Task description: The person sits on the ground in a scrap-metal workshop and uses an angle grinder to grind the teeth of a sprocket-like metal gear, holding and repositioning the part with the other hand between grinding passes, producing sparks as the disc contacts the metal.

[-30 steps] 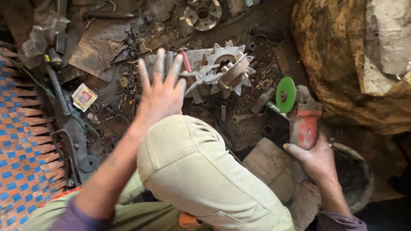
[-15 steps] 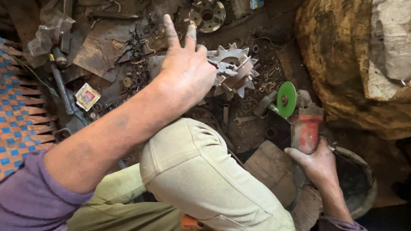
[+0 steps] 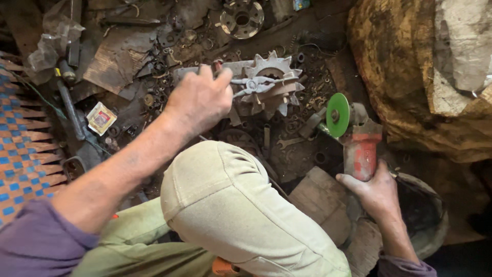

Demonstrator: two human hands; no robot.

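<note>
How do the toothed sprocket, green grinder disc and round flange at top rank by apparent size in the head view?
1. Toothed sprocket
2. Round flange
3. Green grinder disc, seen at a slant, so its place below the flange is unsure.

We are sitting with our bent knee point(image 3: 225, 205) at the centre, and at twelve o'clock from it our left hand point(image 3: 200, 100) is closing on the handles of locking pliers point(image 3: 256, 84), whose jaws are lying across a toothed sprocket point(image 3: 274, 77) just to the hand's three o'clock. Our right hand point(image 3: 376, 192) is gripping the body of an angle grinder point(image 3: 359, 146) at three o'clock from the knee, its disc point(image 3: 337, 114) pointing toward eleven o'clock, near the sprocket but apart from it. A flanged hub point(image 3: 242, 18) is lying at twelve o'clock beyond the sprocket, a woven mat point(image 3: 20, 154) is lying at nine o'clock, and a wooden block point(image 3: 323, 202) is sitting between knee and right hand.
</note>
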